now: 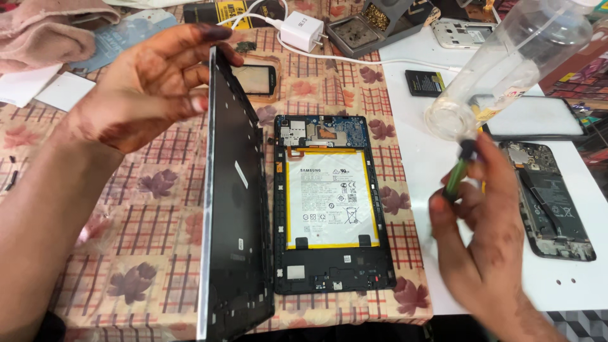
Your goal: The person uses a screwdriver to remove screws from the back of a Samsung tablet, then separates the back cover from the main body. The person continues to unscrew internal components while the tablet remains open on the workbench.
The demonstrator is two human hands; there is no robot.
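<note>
A repair bench for phones and tablets, this one. An opened tablet (332, 202) lies mid-table with battery and circuit board bared. Toward the far edge sit a soldering iron stand (373, 25) and a white charger plug (302, 30). On the right side, an opened phone (550, 202), a loose black battery (425, 82) and a phone shell (461, 33) lie about. Checked leaf-print tablecloth (152, 247) underneath.

One opened tablet (329, 202), one back cover (234, 209), one charger (302, 30), one clear bottle (506, 63), two hands (152, 85)
</note>
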